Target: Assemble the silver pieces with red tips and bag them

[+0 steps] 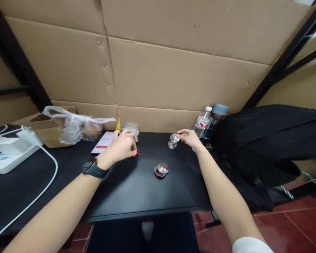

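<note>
Right hand pinches the upper metal disc by its rim; light touch probably steadies it best; left hand curls over red cord, can't tell if gripping

We saw a black counter carrying a phone; left of the phone lay a plastic bag, cardboard box and power strip, right of it metal discs and a water bottle.
</note>
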A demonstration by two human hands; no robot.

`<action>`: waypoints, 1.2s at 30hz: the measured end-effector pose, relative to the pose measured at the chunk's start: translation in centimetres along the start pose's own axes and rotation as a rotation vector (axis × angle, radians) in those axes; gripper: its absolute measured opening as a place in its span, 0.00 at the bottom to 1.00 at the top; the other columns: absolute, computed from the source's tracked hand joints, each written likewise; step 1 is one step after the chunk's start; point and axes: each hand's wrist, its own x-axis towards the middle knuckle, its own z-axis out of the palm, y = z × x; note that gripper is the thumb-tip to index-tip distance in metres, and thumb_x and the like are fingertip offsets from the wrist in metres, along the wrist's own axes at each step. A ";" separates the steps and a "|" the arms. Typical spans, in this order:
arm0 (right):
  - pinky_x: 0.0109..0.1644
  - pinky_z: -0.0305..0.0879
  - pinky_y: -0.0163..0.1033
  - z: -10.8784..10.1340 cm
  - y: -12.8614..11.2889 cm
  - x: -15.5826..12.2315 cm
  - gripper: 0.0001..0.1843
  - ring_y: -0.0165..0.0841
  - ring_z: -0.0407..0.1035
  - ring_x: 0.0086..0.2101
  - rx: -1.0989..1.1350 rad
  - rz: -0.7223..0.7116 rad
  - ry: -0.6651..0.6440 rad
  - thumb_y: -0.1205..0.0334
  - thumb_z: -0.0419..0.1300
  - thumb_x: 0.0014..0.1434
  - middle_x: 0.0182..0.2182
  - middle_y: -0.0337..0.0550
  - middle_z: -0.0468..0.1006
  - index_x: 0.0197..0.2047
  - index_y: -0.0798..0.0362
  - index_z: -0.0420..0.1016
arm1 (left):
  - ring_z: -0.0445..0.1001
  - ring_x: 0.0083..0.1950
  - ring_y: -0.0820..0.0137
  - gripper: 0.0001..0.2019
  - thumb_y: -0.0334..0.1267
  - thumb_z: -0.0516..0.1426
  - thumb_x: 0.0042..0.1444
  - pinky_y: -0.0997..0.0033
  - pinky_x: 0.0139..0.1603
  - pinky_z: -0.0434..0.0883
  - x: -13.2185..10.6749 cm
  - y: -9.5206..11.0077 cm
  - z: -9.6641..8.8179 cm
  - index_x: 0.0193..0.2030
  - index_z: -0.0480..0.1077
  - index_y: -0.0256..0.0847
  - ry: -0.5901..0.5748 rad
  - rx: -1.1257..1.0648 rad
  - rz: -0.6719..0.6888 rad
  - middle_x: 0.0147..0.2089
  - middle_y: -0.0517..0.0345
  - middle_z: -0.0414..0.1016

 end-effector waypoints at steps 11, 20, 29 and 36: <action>0.36 0.63 0.35 0.9 1.8 0.5 0.12 0.31 0.69 0.31 -0.393 0.012 -0.054 0.63 0.70 0.51 0.30 0.43 0.78 0.40 0.57 0.80 | 0.67 0.54 0.54 0.10 0.36 0.65 0.49 0.52 0.51 0.53 -0.2 0.3 0.5 0.20 0.73 0.40 -0.111 0.136 -0.028 0.45 0.52 0.79; 0.42 0.67 0.33 3.2 -4.2 -4.4 0.41 0.34 0.70 0.41 -0.563 -0.257 -1.059 0.48 0.80 0.35 0.46 0.42 0.76 0.54 0.49 0.79 | 0.67 0.54 0.54 0.09 0.35 0.63 0.54 0.52 0.50 0.55 -0.2 0.2 0.4 0.23 0.74 0.41 -0.110 0.159 -0.035 0.45 0.52 0.79; 0.36 0.65 0.33 5.3 -4.5 -5.6 0.27 0.32 0.71 0.34 -0.666 -0.313 -0.960 0.59 0.79 0.36 0.35 0.38 0.77 0.41 0.53 0.79 | 0.66 0.57 0.53 0.09 0.37 0.61 0.58 0.50 0.53 0.55 -0.4 -0.5 0.4 0.26 0.74 0.42 0.043 0.126 -0.045 0.45 0.50 0.80; 0.39 0.71 0.35 5.0 -4.4 -5.0 0.28 0.32 0.75 0.35 -0.283 -0.275 -0.716 0.57 0.78 0.42 0.39 0.42 0.80 0.45 0.53 0.76 | 0.67 0.59 0.56 0.08 0.45 0.61 0.61 0.51 0.57 0.56 0.4 1.3 0.4 0.36 0.80 0.49 0.009 -0.166 0.015 0.53 0.55 0.77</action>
